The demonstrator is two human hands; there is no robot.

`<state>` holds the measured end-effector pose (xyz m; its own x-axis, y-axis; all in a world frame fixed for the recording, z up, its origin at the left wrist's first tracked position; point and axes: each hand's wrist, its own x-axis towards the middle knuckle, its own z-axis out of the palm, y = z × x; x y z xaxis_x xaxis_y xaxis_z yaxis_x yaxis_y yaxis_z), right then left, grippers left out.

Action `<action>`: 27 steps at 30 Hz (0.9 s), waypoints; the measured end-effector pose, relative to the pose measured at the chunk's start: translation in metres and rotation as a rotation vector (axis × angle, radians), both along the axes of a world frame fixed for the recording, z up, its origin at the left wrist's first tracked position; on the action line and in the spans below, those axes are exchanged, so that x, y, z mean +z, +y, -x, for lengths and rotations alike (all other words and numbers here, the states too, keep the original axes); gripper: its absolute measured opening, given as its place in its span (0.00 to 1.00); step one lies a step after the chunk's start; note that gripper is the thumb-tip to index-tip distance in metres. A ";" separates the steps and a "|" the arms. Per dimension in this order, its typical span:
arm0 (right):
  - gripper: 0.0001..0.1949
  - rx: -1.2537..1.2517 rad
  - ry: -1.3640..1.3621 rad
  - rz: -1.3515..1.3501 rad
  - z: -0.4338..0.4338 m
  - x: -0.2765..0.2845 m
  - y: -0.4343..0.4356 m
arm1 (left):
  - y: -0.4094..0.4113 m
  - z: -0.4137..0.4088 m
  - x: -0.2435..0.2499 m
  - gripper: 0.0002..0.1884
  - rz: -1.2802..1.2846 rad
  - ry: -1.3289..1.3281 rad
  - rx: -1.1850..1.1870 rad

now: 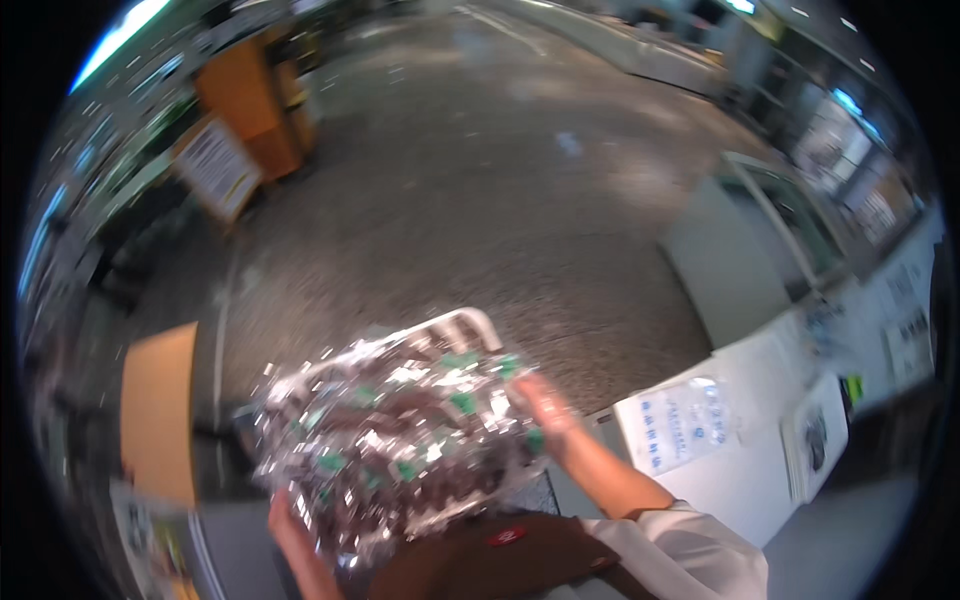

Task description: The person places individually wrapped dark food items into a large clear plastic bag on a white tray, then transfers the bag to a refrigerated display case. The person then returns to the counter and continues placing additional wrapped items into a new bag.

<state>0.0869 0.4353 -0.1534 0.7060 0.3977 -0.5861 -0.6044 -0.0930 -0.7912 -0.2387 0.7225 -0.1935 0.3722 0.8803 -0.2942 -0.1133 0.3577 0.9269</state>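
A white plastic basket [480, 330] is carried in front of my body, heaped with clear plastic packages [390, 427]. Their contents look dark brown, and green patches show on the wrapping; blur hides what is inside. My right hand [546, 409] grips the load at its right side. At the lower left, my left hand [291, 525] holds the near left side, its fingers partly hidden by the glossy plastic. Just below the load is a brown apron [480, 555] with a red badge.
To the right stand a white chest [675, 435] bearing a sign and, beyond it, a grey glass-topped cabinet [727, 262]. An orange-brown stand [247, 105] and a sign board [219, 169] are at the far left. A tan panel [159, 416] rises nearer. Speckled floor [450, 187] stretches ahead.
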 end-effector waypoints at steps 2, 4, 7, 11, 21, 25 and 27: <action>0.24 0.077 -0.383 -0.434 -0.025 -0.041 0.010 | -0.007 -0.091 0.055 0.21 0.080 -0.135 -0.065; 0.25 -0.104 -0.137 -0.523 -0.058 -0.025 0.027 | 0.067 -0.120 -0.009 0.23 0.072 -0.096 -0.189; 0.21 -0.299 -0.090 -0.496 -0.103 -0.010 0.061 | 0.094 -0.224 0.020 0.20 -0.034 0.015 -0.272; 0.13 -0.582 -0.015 -0.210 -0.180 0.009 0.075 | 0.150 -0.376 0.026 0.16 0.015 -0.016 -0.462; 0.13 -0.909 -0.039 -0.175 -0.402 -0.031 0.018 | 0.156 -0.712 -0.022 0.16 -0.090 0.090 -0.760; 0.13 -0.953 -0.003 -0.207 -0.523 -0.016 -0.006 | 0.123 -0.839 -0.016 0.16 -0.130 0.082 -0.730; 0.14 -0.907 0.035 -0.165 -0.576 0.010 -0.019 | 0.114 -0.898 -0.010 0.16 -0.118 0.107 -0.757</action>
<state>0.6624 0.4166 -0.1437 0.7713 -0.2189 -0.5976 -0.4142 0.5404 -0.7325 0.6593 0.8363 -0.2035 0.8599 0.4249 -0.2830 0.2156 0.2003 0.9557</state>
